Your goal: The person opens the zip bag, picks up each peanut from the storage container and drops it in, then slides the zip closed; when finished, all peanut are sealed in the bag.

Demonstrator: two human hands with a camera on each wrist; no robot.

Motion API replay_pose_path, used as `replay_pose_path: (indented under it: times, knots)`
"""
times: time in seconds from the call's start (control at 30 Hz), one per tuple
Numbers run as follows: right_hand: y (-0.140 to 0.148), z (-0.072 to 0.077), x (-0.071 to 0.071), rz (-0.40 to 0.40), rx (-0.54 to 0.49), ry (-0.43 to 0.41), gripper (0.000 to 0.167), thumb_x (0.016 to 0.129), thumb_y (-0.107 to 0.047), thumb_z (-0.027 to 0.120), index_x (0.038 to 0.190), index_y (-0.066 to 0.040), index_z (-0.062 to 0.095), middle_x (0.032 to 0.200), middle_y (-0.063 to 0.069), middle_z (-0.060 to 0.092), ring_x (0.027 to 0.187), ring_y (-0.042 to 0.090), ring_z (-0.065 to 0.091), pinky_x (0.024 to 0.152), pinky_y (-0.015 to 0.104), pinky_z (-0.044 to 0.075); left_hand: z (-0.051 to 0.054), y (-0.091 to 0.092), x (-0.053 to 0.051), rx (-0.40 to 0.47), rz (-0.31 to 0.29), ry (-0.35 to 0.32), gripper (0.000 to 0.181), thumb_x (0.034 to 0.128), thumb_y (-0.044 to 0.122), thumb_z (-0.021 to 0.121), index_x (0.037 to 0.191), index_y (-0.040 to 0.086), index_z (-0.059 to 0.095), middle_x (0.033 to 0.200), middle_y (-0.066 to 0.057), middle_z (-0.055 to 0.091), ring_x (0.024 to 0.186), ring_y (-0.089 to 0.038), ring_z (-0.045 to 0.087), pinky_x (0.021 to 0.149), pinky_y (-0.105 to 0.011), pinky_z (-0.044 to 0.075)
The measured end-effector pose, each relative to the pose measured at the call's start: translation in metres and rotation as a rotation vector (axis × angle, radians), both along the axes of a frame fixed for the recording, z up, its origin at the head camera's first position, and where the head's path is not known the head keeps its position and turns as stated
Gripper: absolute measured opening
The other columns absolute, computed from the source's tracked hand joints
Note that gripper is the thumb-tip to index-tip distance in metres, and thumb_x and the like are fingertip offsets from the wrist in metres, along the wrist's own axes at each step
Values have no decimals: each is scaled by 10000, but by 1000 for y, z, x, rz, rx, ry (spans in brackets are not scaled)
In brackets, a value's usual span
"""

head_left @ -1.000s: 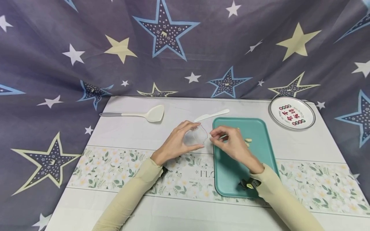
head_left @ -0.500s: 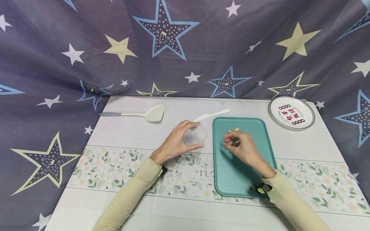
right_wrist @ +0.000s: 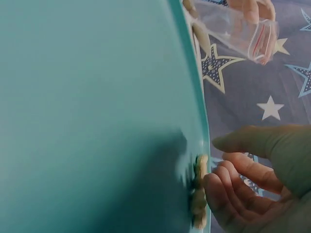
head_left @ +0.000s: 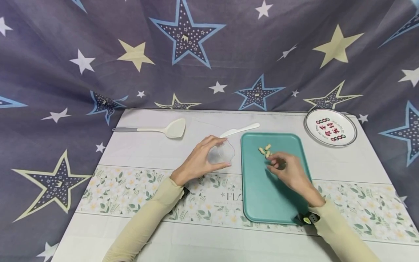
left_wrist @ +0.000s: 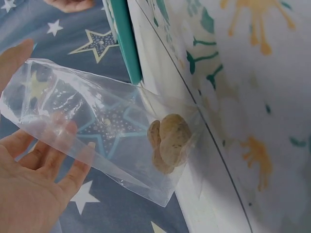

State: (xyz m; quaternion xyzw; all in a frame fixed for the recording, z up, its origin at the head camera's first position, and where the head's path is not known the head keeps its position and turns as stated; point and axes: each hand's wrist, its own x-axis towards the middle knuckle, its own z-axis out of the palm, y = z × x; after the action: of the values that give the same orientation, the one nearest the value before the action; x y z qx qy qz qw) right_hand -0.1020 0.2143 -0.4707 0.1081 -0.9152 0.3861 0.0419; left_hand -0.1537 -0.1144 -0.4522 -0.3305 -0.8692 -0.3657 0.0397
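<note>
My left hand (head_left: 196,162) holds a clear zip bag (head_left: 224,154) spread between thumb and fingers, left of the teal tray (head_left: 260,196). Through the plastic, the left wrist view shows peanuts (left_wrist: 176,141) gathered at the bag's bottom end. Over the tray is my right hand (head_left: 289,171), its fingers loosely bent and thumb apart from them, holding nothing visible. Several unshelled peanuts (head_left: 262,150) lie on the tray just beyond those fingertips. In the right wrist view, the peanuts (right_wrist: 199,199) appear close beside the fingers, and the bag's red zip line shows.
A white plastic knife (head_left: 240,130) lies behind the bag. At the back left is a cream spatula (head_left: 175,128) with a grey handle end. A white plate (head_left: 331,128) with red writing stands at the back right. A star-patterned cloth (head_left: 209,87) hangs behind the table.
My right hand has moved from the bag's mouth to the right across the tray, and more of the peanuts now shows. The left hand and bag have stayed nearly still.
</note>
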Motion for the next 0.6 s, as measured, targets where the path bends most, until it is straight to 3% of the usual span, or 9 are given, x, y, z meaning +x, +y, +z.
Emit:
replay_pose_path:
  times: [0.27,0.6]
  knots:
    - [19,-4,2,-76,82,74,229,806,8,850,1020,-30,779,875,116,750,755,214,690,698,255,532,0,-1,-1,1,4,-1,796,813,452,891,1463,109,586,1304,-66,656,1146,-154,594,1032,-395,531]
    - [27,-8,0,-91,91,33,215,816,14,837,1019,-7,771,909,162,744,782,261,711,680,266,548,1,-1,-1,-3,3,-8,798,813,449,892,1467,111,583,1302,-37,652,1146,-175,604,1036,-385,534]
